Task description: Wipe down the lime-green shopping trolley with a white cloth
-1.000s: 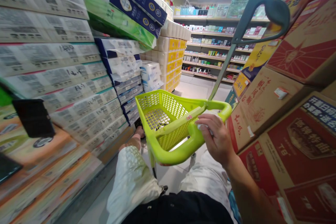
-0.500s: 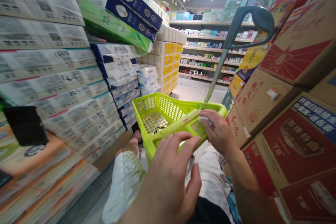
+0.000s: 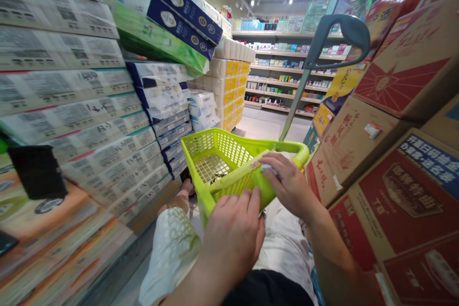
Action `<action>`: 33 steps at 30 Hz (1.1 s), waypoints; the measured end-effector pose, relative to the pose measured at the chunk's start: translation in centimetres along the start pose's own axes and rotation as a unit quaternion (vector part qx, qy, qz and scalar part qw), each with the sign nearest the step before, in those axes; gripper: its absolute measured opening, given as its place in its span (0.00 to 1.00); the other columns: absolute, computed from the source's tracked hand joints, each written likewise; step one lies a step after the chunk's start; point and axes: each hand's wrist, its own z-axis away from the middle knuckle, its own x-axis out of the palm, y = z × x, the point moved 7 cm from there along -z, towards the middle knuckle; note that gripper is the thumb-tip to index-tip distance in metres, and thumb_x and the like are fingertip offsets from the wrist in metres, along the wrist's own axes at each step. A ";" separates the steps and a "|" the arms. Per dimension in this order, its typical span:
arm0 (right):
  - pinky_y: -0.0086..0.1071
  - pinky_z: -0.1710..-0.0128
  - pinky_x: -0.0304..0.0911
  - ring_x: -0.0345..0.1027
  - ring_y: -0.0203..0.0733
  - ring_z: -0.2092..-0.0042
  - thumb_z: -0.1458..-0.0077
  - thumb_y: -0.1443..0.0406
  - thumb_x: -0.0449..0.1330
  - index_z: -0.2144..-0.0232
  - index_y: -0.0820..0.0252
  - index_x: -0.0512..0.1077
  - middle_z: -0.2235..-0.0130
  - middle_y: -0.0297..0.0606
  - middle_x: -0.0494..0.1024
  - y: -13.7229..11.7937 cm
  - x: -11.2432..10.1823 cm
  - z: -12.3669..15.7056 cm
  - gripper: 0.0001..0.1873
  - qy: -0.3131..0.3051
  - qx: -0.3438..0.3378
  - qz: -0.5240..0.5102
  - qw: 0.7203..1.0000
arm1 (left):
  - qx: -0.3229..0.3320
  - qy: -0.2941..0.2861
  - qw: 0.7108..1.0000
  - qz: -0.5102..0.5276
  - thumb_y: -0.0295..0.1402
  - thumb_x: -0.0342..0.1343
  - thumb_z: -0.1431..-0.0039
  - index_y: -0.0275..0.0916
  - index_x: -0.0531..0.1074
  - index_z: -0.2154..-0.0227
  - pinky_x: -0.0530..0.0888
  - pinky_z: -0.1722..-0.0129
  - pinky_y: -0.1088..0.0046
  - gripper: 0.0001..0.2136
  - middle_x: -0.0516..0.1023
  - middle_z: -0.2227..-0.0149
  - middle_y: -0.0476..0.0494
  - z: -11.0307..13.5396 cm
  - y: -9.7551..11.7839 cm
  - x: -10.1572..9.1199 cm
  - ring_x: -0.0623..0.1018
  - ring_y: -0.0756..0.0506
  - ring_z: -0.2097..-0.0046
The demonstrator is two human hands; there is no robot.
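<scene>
A lime-green plastic shopping basket (image 3: 236,139) with perforated walls sits tilted in front of my legs. My left hand (image 3: 236,224) is closed over its near rim, the thumb tucked low and partly hidden. Against the rim's right part, my right hand (image 3: 289,181) presses a small white wad (image 3: 268,168), like a wipe or tissue, between its fingers. Much of the wad is covered by the fingers. From the basket's far right edge rises a metal pole with a grey handle grip (image 3: 311,52).
Stacked paper packs (image 3: 103,119) stand close on the left, with blue tissue packs (image 3: 190,14) leaning on top. Cardboard cartons (image 3: 362,129) crowd the right side. Farther ahead are store shelves (image 3: 287,52). A black holder (image 3: 38,172) sticks out at lower left.
My left hand has come down from above the basket and closed on its near rim. My right hand has slid slightly left along the rim with the white wad.
</scene>
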 end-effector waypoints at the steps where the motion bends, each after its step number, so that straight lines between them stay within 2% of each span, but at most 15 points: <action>1: 0.44 0.44 0.63 0.68 0.46 0.47 0.37 0.64 0.52 0.54 0.53 0.73 0.50 0.40 0.75 -0.8 0.3 0.1 0.13 -0.017 -0.016 -0.003 1.000 | 0.003 0.005 1.000 -0.004 0.31 0.49 0.42 0.31 0.67 0.48 0.73 0.61 0.61 0.19 0.79 0.58 0.37 0.0 0.0 0.0 0.77 0.41 0.62; 4: 0.44 0.44 0.63 0.69 0.45 0.47 0.38 0.64 0.52 0.53 0.52 0.72 0.50 0.39 0.76 -1.2 0.5 0.2 0.14 -0.036 -0.033 -0.014 0.999 | 0.012 0.017 1.000 -0.009 0.31 0.49 0.41 0.31 0.68 0.48 0.73 0.62 0.62 0.18 0.79 0.59 0.37 0.0 0.0 0.0 0.77 0.41 0.63; 10: 0.46 0.47 0.65 0.70 0.48 0.50 0.38 0.63 0.50 0.56 0.55 0.74 0.52 0.43 0.76 3.8 -1.6 0.0 0.14 0.060 0.053 0.021 0.997 | 0.034 0.040 0.999 -0.012 0.31 0.48 0.40 0.30 0.69 0.49 0.73 0.63 0.63 0.18 0.80 0.58 0.36 0.1 -0.2 -0.1 0.78 0.42 0.63; 12: 0.46 0.46 0.64 0.69 0.47 0.49 0.37 0.62 0.50 0.56 0.54 0.74 0.52 0.43 0.76 3.3 -1.3 0.4 0.14 0.059 0.046 0.016 0.997 | 0.042 0.045 0.998 -0.013 0.32 0.48 0.40 0.30 0.69 0.48 0.73 0.63 0.63 0.18 0.80 0.58 0.35 0.1 -0.4 0.0 0.78 0.42 0.63; 16: 0.44 0.45 0.63 0.68 0.46 0.47 0.37 0.62 0.51 0.53 0.51 0.73 0.49 0.40 0.74 1.2 0.0 0.8 0.14 0.013 -0.005 0.002 1.000 | 0.052 0.053 0.997 -0.007 0.32 0.49 0.40 0.30 0.70 0.49 0.73 0.64 0.63 0.18 0.80 0.57 0.36 0.0 -1.2 0.2 0.79 0.42 0.63; 18: 0.45 0.45 0.63 0.68 0.46 0.47 0.37 0.62 0.51 0.54 0.52 0.73 0.50 0.41 0.75 2.0 -0.2 0.6 0.14 0.024 0.004 0.000 1.000 | 0.055 0.061 0.997 -0.008 0.32 0.49 0.41 0.31 0.70 0.50 0.73 0.64 0.63 0.18 0.81 0.58 0.37 0.0 -1.8 0.2 0.79 0.42 0.64; 23: 0.47 0.47 0.64 0.69 0.48 0.50 0.37 0.62 0.49 0.57 0.57 0.74 0.54 0.44 0.76 6.1 -1.6 0.5 0.15 0.101 0.081 0.042 0.991 | 0.046 0.060 0.997 0.006 0.33 0.50 0.42 0.35 0.70 0.51 0.73 0.64 0.61 0.17 0.81 0.60 0.41 -0.3 -3.7 0.3 0.78 0.42 0.65; 29: 0.46 0.46 0.62 0.67 0.48 0.47 0.37 0.62 0.49 0.54 0.54 0.73 0.50 0.42 0.75 3.8 -0.5 1.2 0.15 0.112 0.033 0.056 0.992 | 0.046 0.069 0.996 0.027 0.36 0.48 0.41 0.38 0.72 0.53 0.73 0.63 0.62 0.15 0.82 0.61 0.43 -0.8 -5.7 0.1 0.79 0.44 0.65; 31: 0.45 0.46 0.61 0.68 0.47 0.48 0.37 0.63 0.49 0.55 0.53 0.73 0.51 0.40 0.76 4.2 -0.6 1.0 0.14 0.106 0.032 0.055 0.992 | 0.052 0.077 0.995 0.024 0.36 0.48 0.40 0.39 0.72 0.54 0.73 0.64 0.63 0.15 0.82 0.60 0.44 -0.9 -6.3 -0.1 0.79 0.44 0.65; 33: 0.45 0.47 0.61 0.69 0.46 0.50 0.36 0.63 0.48 0.56 0.54 0.73 0.53 0.40 0.77 5.6 -1.1 0.8 0.14 0.110 0.050 0.068 0.990 | 0.058 0.086 0.994 0.022 0.37 0.47 0.40 0.39 0.73 0.54 0.73 0.64 0.64 0.16 0.82 0.59 0.44 -0.8 -6.9 -0.3 0.80 0.45 0.66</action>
